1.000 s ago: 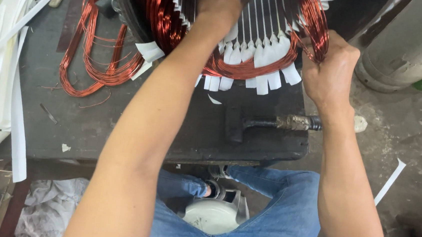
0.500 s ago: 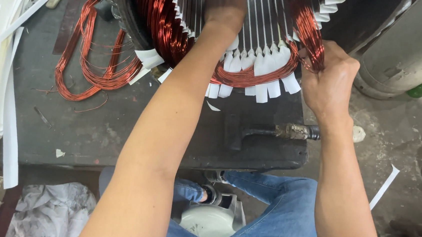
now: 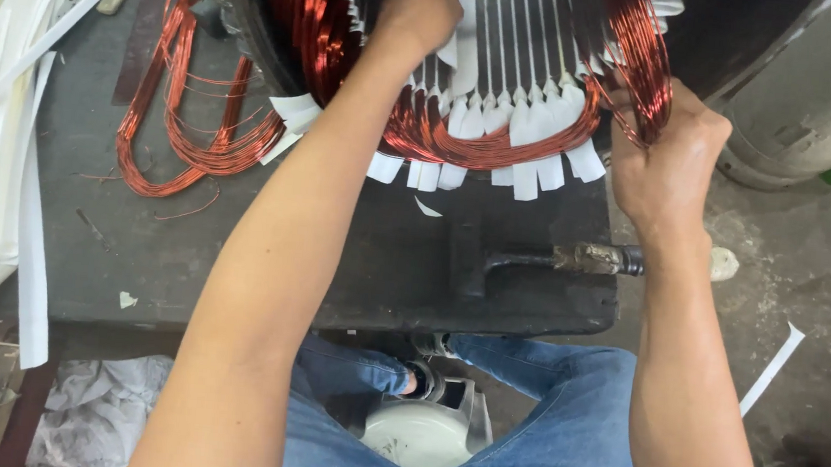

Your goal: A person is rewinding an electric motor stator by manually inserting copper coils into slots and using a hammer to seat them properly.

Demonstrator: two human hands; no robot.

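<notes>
since a second ago both hands sit a little higher in view. left hand (image 3: 418,6) presses closed inside the stator (image 3: 506,83) on the tabletop (image 3: 236,249); right hand (image 3: 668,160) has its grip clenched on the copper coil (image 3: 636,63) — seating the winding, likely. next — feeding strands carefully into a slot.

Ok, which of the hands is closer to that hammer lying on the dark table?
Right. The right hand grips the copper coil just above the hammer; the left hand is up inside the stator, farther away.
</notes>
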